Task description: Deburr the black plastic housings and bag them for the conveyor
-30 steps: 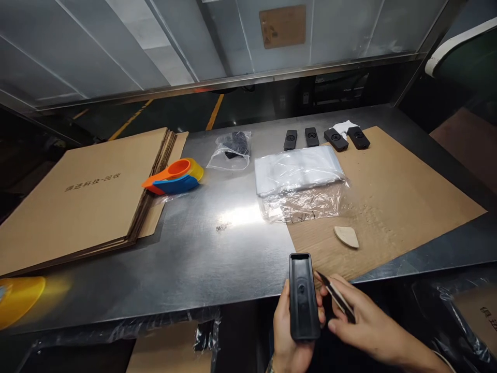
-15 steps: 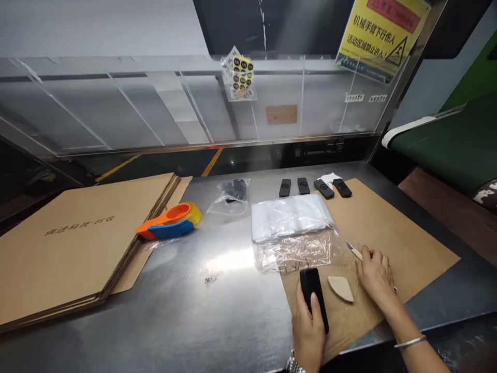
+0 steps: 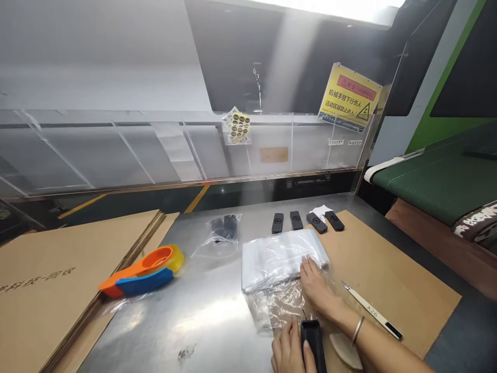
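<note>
A black rectangular device (image 3: 313,342) is in my left hand (image 3: 289,349), near the bottom edge of the view. My right hand (image 3: 313,282) reaches over a stack of clear plastic bags (image 3: 274,259); its fingertips touch the stack's right side. Whether they pinch a bag is too small to tell. To the right, a white pen-like knife (image 3: 370,309) marked A26 lies on the brown cardboard sheet (image 3: 411,280). Beside the black device is a beige wedge-shaped piece (image 3: 345,351), partly covered by my right forearm.
Several small black devices (image 3: 296,220) stand in a row behind the bags. Left of them lies a clear bag with black parts (image 3: 225,228). An orange and blue tape dispenser (image 3: 143,274) rests by stacked cardboard (image 3: 46,269). A green conveyor (image 3: 435,181) is at the right.
My right hand has let go of the pen-like knife and moved left onto the plastic bags. The camera view has tilted up. My left hand still holds the black device.
</note>
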{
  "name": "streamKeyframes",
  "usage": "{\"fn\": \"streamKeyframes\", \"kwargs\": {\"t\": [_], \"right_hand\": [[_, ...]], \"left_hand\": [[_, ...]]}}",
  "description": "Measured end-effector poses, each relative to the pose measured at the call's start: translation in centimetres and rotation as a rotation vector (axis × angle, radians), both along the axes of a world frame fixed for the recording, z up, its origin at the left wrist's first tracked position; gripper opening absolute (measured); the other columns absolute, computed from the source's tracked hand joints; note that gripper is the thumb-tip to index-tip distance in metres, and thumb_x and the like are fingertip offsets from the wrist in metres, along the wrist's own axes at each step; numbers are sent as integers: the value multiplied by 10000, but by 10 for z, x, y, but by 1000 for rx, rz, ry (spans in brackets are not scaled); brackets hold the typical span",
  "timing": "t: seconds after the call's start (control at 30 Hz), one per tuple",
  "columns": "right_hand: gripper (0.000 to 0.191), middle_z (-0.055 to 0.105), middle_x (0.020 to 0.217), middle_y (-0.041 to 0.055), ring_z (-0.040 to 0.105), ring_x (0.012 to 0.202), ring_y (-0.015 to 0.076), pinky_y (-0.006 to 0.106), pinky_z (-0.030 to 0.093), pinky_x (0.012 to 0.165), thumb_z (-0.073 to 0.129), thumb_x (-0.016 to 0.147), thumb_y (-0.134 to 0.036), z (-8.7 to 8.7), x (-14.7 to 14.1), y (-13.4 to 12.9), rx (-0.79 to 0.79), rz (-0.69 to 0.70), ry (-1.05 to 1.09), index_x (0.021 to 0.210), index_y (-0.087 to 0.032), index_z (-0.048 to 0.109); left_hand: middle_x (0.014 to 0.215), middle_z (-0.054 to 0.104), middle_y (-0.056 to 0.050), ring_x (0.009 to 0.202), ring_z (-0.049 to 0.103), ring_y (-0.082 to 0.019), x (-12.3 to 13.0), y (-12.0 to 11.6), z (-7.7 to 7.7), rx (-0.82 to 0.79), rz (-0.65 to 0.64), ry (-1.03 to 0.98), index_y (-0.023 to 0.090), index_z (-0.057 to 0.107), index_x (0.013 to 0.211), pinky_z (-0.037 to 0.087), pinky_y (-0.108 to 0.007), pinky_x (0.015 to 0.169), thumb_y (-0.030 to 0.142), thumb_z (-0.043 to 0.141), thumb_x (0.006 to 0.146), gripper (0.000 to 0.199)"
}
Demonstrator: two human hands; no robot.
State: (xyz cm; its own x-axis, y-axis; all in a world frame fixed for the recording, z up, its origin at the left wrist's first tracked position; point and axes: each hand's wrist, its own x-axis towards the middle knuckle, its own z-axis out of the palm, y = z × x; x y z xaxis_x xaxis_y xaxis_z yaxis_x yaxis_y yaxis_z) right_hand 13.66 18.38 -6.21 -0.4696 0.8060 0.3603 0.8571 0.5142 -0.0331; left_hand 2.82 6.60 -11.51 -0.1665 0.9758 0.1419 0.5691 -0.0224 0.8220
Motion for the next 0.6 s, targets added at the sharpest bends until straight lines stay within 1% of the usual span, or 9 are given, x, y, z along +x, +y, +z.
{"fn": "streamKeyframes", "kwargs": {"t": [0.13, 0.2, 0.23, 0.3, 0.37, 0.4, 0.47, 0.53, 0.6], "right_hand": [[196, 616, 838, 87, 550, 949, 238, 400, 361, 953, 450, 707, -33, 1, -3, 0, 20, 70, -24, 766, -145, 600], [163, 607, 748, 66, 568, 900, 242, 447, 346, 958, 450, 751, -83, 0, 2, -8, 37, 83, -35, 702, -159, 585], [162, 618, 769, 79, 563, 936, 261, 485, 330, 961, 447, 767, -94, 0, 5, -12, 51, 73, -40, 733, -149, 595], [202, 636, 922, 141, 517, 1059, 309, 535, 323, 948, 448, 773, -79, -4, 11, -16, 82, 35, -51, 888, -107, 611], [310, 599, 1098, 193, 501, 1102, 321, 497, 384, 910, 463, 752, -43, -9, 13, -17, 94, 14, -68, 1035, -73, 585], [345, 588, 1135, 198, 528, 1076, 306, 448, 424, 883, 471, 739, -25, -13, 12, -16, 89, 16, -78, 1064, -69, 579], [366, 604, 1130, 183, 578, 1011, 269, 362, 472, 838, 477, 728, -1, -18, 8, -12, 64, 27, -92, 1068, -76, 588], [411, 610, 1136, 157, 581, 1020, 257, 342, 477, 847, 475, 730, 17, -22, 3, -6, 44, 20, -85, 1113, -96, 573], [471, 567, 1211, 137, 527, 1108, 277, 371, 454, 895, 473, 749, 22, -22, 1, 1, 37, -12, -56, 1190, -134, 530]], "left_hand": [[1003, 628, -160, 923, 528, -309, -6, 30, 35, 64, -213, 5, 149, 652, 1030, 392, -446, 839, 129, 365, 787, 376], [960, 634, -156, 908, 535, -301, -8, 45, 47, 47, -260, 67, 145, 672, 949, 399, -447, 841, 103, 338, 785, 375], [986, 630, -167, 939, 530, -307, -9, 52, 51, 42, -265, 84, 122, 662, 983, 392, -456, 863, 87, 336, 774, 388], [1182, 553, -204, 1114, 455, -325, -11, 65, 55, 63, -246, 112, 49, 556, 1167, 330, -476, 958, 45, 342, 739, 478], [1404, 330, -203, 1299, 254, -304, -12, 75, 57, 130, -220, 154, 5, 341, 1332, 227, -469, 1047, 7, 339, 717, 614], [1459, 221, -183, 1342, 155, -279, -12, 80, 58, 170, -207, 178, 9, 258, 1367, 189, -459, 1071, -2, 329, 725, 646], [1494, 105, -148, 1365, 56, -241, -12, 85, 61, 246, -193, 207, 42, 181, 1394, 166, -448, 1087, 1, 298, 766, 641], [1504, 68, -122, 1367, 32, -228, -12, 88, 64, 296, -201, 189, 88, 160, 1406, 167, -451, 1089, 15, 278, 801, 621], [1500, 114, -106, 1365, 63, -226, -13, 87, 66, 324, -202, 136, 134, 179, 1406, 185, -453, 1087, 27, 276, 819, 604]]}}
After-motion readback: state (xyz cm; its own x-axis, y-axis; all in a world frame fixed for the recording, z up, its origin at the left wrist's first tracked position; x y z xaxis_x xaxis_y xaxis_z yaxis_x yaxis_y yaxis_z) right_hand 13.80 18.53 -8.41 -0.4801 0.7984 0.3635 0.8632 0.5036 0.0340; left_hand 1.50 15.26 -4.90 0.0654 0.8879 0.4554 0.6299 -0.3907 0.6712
